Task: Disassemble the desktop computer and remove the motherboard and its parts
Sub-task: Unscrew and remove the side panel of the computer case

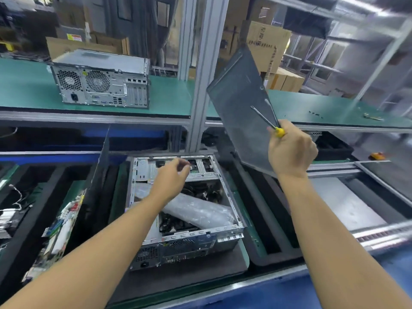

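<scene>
I see the open computer case [185, 210] lying on its side on a dark mat at the near middle of the bench, its port side facing me and its top uncovered. Inside, a grey metal drive cage fills the far end, a tangle of black cables sits in the middle, and a roll of cloudy plastic wrap [198, 210] lies slantwise across them. The frame is bare silver metal with slotted edges.

My left hand [171, 175] hangs just above the far half of the case, fingers loosely curled and parted, with nothing in it that I can make out. My right hand [292, 150] is raised to the right of the case and well above it, closed around two things at once: the lower edge of the grey side panel [240, 103], which tilts up and away from me, and a screwdriver [270, 121] with a yellow handle whose shaft lies against the panel's face.

To the left of the case, a circuit board [60, 228] leans on edge in a black tray. On the green shelf behind, toward its left end, a second computer [100, 79] stands closed, rear fans facing me. A few small screws [315, 114] lie near the shelf's right end.
</scene>
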The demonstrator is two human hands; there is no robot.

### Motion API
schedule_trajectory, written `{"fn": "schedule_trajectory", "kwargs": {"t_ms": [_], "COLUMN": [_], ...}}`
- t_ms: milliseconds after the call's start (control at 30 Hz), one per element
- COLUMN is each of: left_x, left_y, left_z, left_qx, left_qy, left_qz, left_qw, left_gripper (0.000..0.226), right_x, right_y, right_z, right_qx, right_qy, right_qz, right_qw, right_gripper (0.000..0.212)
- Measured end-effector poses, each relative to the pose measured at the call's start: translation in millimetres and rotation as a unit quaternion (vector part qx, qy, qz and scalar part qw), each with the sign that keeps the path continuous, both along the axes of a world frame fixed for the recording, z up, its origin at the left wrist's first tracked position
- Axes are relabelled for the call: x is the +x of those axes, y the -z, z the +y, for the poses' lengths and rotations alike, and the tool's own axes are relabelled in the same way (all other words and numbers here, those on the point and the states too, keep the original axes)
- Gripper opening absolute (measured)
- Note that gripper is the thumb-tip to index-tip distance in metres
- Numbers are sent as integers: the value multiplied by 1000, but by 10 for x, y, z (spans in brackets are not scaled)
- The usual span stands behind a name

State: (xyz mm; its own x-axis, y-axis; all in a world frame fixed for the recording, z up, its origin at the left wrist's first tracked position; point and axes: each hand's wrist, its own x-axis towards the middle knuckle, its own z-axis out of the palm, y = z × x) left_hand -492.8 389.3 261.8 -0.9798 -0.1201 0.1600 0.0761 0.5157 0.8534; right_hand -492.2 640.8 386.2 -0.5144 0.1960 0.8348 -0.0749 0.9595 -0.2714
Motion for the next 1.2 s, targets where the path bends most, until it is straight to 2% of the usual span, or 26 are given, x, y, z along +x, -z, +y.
{"fn": "schedule_trajectory", "kwargs": {"t_ms": [200, 333, 533, 767, 1200], "left_x": [-515, -832, -1395, -1973, -2620], "left_y": [-33, 150, 342, 522, 882], "left_z": [783, 1217, 1943, 2743, 3279], "left_qx": [45, 41, 31, 36, 73], "left_qy": [69, 91, 105, 131, 122], "left_qz": [-12, -30, -75, -122, -185], "left_qw": [996, 995, 991, 983, 972], "left_gripper": [20, 22, 23, 25, 23], "right_x": [-326, -624, -1264, -2012, -3147], "right_y": [149, 203, 191, 569, 1280], "right_z": [748, 1304, 2204, 2880, 3452], "right_qx": [-67, -81, -59, -1, -93], "right_qy": [56, 86, 124, 150, 119], "right_qz": [-59, -97, -156, -281, -430], "right_qw": [994, 988, 978, 948, 890], "right_gripper": [21, 30, 17, 9, 15]}}
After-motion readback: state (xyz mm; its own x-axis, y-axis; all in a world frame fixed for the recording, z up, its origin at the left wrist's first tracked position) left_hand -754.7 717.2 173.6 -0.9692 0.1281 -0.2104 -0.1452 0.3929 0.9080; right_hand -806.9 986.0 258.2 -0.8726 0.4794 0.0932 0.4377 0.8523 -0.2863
